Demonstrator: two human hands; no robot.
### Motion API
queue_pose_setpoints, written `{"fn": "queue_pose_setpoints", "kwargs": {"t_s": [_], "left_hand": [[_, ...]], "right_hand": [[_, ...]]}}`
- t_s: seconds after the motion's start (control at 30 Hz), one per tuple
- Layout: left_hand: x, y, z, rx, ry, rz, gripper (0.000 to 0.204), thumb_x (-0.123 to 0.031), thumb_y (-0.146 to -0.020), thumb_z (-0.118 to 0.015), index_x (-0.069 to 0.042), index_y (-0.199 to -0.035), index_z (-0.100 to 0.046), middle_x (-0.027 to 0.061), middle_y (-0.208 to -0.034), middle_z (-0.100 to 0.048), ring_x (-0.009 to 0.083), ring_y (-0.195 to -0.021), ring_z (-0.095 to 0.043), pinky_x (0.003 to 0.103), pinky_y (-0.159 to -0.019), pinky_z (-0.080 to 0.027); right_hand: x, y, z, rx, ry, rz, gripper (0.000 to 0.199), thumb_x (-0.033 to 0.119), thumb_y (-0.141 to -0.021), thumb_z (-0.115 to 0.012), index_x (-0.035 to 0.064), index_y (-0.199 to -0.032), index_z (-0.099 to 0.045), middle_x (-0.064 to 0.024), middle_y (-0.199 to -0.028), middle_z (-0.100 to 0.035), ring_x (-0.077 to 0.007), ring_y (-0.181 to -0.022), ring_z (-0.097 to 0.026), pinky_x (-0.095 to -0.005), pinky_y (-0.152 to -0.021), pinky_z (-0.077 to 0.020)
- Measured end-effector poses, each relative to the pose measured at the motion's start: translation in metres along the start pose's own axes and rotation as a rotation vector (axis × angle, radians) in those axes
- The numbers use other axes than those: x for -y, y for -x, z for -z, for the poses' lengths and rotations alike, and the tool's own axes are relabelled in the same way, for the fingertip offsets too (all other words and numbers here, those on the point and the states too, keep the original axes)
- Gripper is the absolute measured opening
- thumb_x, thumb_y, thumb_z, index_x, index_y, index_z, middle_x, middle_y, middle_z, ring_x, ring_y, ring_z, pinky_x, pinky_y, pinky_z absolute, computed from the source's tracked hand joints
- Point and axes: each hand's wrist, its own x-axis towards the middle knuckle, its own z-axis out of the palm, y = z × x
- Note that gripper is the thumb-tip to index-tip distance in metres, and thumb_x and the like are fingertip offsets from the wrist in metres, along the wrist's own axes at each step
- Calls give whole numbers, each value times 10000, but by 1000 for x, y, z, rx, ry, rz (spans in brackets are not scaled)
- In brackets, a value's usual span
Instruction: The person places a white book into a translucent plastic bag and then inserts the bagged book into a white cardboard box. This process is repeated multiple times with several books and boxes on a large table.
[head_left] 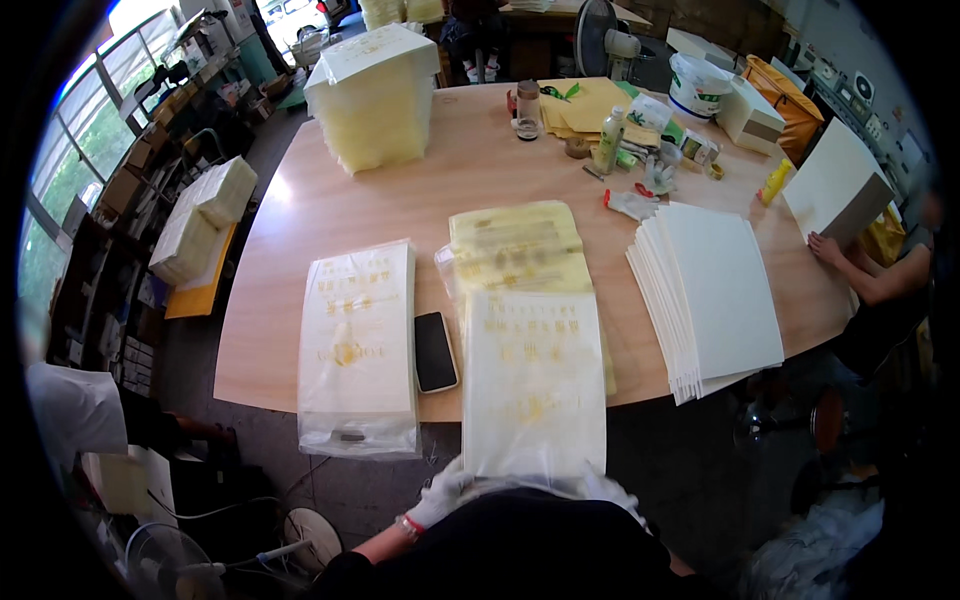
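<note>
A clear plastic bag (533,400) with a white stack and gold print lies in front of me, overhanging the table's near edge. My left hand (440,495), in a white glove, is closed on its near left corner. At the near right corner, my gloved right hand (612,492) grips the same bag, its fingers partly hidden by my body. Beneath and beyond lie yellowish printed bags (520,235). To the left rests another packed bag with gold print (355,330), its cut-out handle toward me. A dark-screened phone (435,352) lies between the two packets.
White sheets (725,290) lie fanned to the right. A tall stack of bags (370,100) stands far left. Beyond are a bottle (609,140), a jar (527,110), gloves (632,204) and a bucket (698,88). At right, another person's hand (826,248) touches a white stack (835,185).
</note>
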Motion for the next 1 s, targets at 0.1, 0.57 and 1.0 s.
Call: {"fn": "queue_pose_setpoints", "kwargs": {"t_s": [0.1, 0.57, 1.0], "left_hand": [[-27, -31, 4, -239, -352, 125, 98, 24, -775, -520, -26, -860, -524, 126, -807, -569, 266, -754, -570, 326, -681, -466], [-107, -24, 65, -643, -316, -584, 57, -12, -681, -470, -65, -661, -464, 84, -726, -521, 211, -646, -525, 331, -560, -435], [82, 52, 224, -1397, 359, 16, 70, -141, -812, -440, -104, -845, -491, -1, -730, -504, 130, -667, -490, 263, -570, -421]], "right_hand": [[-14, -52, -3, -39, -132, -107, 476, 214, -833, -487, 97, -1286, -398, -189, -677, -580, -363, -634, -577, -495, -517, -429], [38, -136, -38, -68, -1382, -243, 288, 132, -875, -502, 7, -1134, -516, -65, -1071, -578, -146, -956, -553, -290, -833, -455], [174, -199, -141, 559, -1034, -112, 333, 255, -907, -505, 16, -1138, -482, -56, -860, -619, -137, -679, -613, -263, -625, -509]]}}
